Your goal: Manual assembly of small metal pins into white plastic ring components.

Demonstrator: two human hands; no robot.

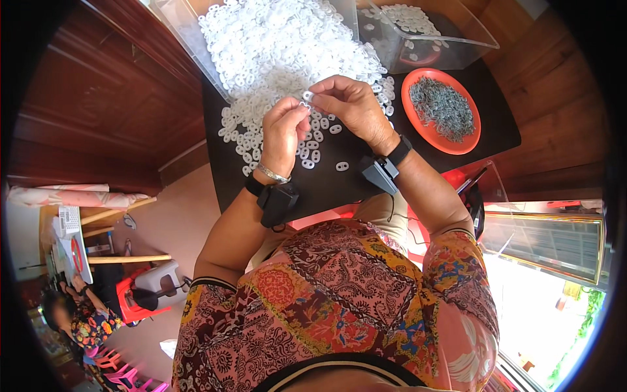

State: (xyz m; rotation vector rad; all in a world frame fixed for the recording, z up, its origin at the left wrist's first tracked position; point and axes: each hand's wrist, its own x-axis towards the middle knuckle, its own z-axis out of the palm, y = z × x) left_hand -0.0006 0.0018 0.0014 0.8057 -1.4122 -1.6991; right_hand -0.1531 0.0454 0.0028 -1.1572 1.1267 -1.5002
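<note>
A big heap of small white plastic rings (281, 46) covers the far half of a black table (326, 186). My left hand (284, 134) and my right hand (349, 104) meet above the near edge of the heap. Their fingertips pinch one small white piece (307, 97) between them. Loose white rings (312, 155) lie scattered on the table under my hands. An orange plate (418, 127) full of small grey metal parts (443, 108) sits just right of my right hand. Both wrists carry black strapped devices, and the left also has a silver bangle.
A clear plastic bin (431, 42) with more white rings stands at the back right. Another clear tray edge (179, 29) runs along the heap's left side. Dark wooden panelling surrounds the table. At lower left another person (85, 320) sits among red and pink plastic stools.
</note>
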